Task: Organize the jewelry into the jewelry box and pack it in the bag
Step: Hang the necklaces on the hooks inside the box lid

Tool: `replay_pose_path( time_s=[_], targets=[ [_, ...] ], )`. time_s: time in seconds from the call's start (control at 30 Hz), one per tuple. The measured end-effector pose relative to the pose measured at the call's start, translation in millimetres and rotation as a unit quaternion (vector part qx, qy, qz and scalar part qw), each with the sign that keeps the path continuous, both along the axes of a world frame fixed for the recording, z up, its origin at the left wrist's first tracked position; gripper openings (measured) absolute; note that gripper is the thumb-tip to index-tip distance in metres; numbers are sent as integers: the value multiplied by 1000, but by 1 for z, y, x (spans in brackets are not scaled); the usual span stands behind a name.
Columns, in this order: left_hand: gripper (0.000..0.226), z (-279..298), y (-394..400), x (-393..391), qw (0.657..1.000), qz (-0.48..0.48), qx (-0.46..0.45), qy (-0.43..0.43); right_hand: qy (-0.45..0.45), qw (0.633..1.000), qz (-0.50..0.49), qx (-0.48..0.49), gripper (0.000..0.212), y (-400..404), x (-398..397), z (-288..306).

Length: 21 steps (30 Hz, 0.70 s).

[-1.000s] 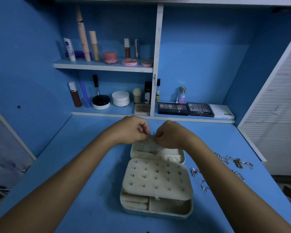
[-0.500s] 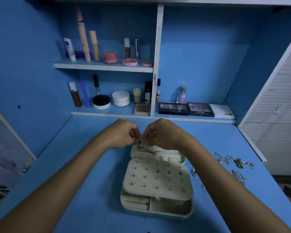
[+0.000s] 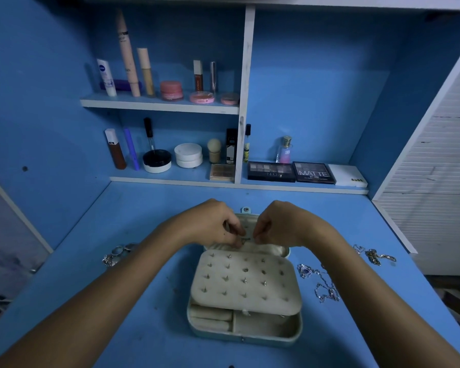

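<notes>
A cream jewelry box [image 3: 246, 332] lies open on the blue desk, its studded earring panel [image 3: 246, 281] folded over the lower tray. My left hand [image 3: 210, 224] and my right hand [image 3: 282, 224] meet over the open lid [image 3: 250, 221], each pinching an end of a thin necklace [image 3: 244, 240] against the lid's inside. Loose silver chains [image 3: 320, 284] lie right of the box, more jewelry [image 3: 375, 254] farther right, and rings [image 3: 117, 253] to the left. No bag is visible.
Shelves at the back hold cosmetics: tubes and jars [image 3: 170, 90] above, eyeshadow palettes [image 3: 290, 172] and a perfume bottle [image 3: 284, 150] below. A white slatted panel [image 3: 441, 181] stands at the right; blue walls close in the desk [image 3: 144, 221].
Both hands have dropped slightly toward the lid with the necklace. The view has tilted, so the box's clasp and the rings at the left now show.
</notes>
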<state>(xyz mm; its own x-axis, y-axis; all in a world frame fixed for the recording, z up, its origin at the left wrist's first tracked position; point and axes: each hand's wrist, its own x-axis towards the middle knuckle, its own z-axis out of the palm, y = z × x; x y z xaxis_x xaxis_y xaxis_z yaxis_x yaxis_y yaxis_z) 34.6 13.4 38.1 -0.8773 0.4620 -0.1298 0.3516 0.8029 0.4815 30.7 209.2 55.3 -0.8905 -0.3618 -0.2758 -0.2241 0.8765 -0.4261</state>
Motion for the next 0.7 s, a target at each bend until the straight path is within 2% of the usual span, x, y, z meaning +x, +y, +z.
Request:
replay_pose_path(
  time_s=[0.17, 0.37, 0.53, 0.7],
  targets=[
    [13, -4, 2, 0, 1000, -10, 5, 5, -14, 1000, 2, -5, 12, 1, 0, -6],
    [11, 0, -6, -1, 998, 47, 19, 45, -30, 999, 14, -43, 6, 1, 3, -8],
    [12, 9, -20, -7, 997, 57, -39, 42, -23, 999, 42, -21, 8, 1, 4, -7],
    [8, 0, -18, -9, 997, 52, -46, 43, -18, 998, 48, -23, 9, 4, 4, -7]
  ],
)
